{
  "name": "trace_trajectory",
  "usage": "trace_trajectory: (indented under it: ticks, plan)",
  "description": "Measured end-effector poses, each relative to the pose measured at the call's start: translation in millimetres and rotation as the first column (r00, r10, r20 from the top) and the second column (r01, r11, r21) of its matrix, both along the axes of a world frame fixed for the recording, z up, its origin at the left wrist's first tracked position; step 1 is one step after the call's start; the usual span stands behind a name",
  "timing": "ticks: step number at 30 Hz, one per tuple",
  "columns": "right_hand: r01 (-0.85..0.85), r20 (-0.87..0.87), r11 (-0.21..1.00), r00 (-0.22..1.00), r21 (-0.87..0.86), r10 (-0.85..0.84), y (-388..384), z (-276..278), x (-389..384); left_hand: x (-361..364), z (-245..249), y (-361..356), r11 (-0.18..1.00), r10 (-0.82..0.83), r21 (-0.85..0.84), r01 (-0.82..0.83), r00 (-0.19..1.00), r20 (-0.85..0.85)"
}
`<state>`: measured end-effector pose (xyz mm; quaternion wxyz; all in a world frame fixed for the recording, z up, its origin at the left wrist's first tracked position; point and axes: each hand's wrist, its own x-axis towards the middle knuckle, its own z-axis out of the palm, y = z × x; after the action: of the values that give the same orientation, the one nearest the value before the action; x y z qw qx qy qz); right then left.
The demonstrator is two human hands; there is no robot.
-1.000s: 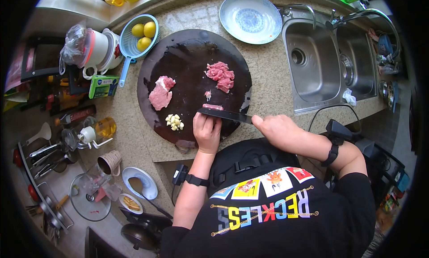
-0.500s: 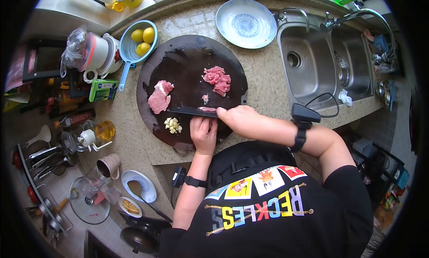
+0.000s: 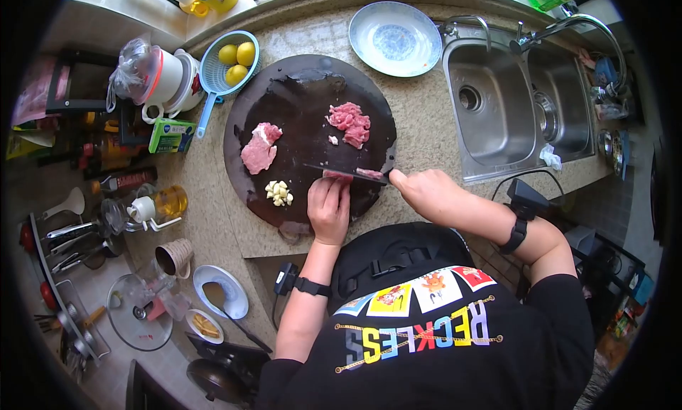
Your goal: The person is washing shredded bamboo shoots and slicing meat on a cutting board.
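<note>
While left hand (image 3: 329,208) holds down a meat strip (image 3: 339,174), right hand (image 3: 426,193) clasps the knife (image 3: 321,168).

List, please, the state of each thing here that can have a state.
knife: held in the right hand, blade on the meat strip
left hand: fingers curled, holding the meat strip down
meat slab: uncut
meat pile: cut into pieces
garlic: chopped
plate: empty
near sink basin: empty
blue strainer: holds three yellow fruits
</note>
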<state>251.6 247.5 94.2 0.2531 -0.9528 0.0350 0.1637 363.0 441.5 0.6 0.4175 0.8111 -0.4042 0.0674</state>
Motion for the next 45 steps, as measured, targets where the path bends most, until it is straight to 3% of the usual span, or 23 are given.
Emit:
trace_trajectory:
  ticks: [14,20,25,31,35,38,45]
  plan:
    - [-0.048,-0.166,0.996,0.984,0.080,0.061,4.2,11.2,-0.8,1.2,-6.5,2.7,0.997,0.065,0.043,-0.065,0.998,-0.017]
    - [-0.075,-0.070,0.989,0.994,0.131,0.085,16.9,-15.2,31.5,1.8,-7.3,3.3,0.995,0.073,0.071,-0.068,0.995,-0.075]
    - [-0.040,0.138,0.985,0.990,0.169,0.016,41.4,-45.5,67.2,3.2,-6.1,-0.7,0.996,0.080,0.041,-0.079,0.996,-0.041]
    - [-0.033,-0.044,0.995,0.998,0.098,0.037,21.5,-33.2,34.5,2.1,-8.1,0.6,0.994,0.112,0.022,-0.111,0.994,-0.019]
    - [0.004,0.025,0.997,1.000,0.071,-0.006,3.5,-30.8,25.2,3.2,-1.6,-3.4,0.997,0.075,-0.021,-0.076,0.997,-0.026]
    - [0.133,0.131,0.989,0.982,0.059,-0.140,1.0,-29.2,28.5,1.9,-0.5,-2.9,0.996,0.075,-0.038,-0.076,0.997,-0.026]
    - [0.163,0.171,0.987,0.972,-0.003,-0.160,-6.7,-19.3,20.5,1.2,-1.5,-1.6,0.996,0.092,-0.019,-0.092,0.996,-0.015]
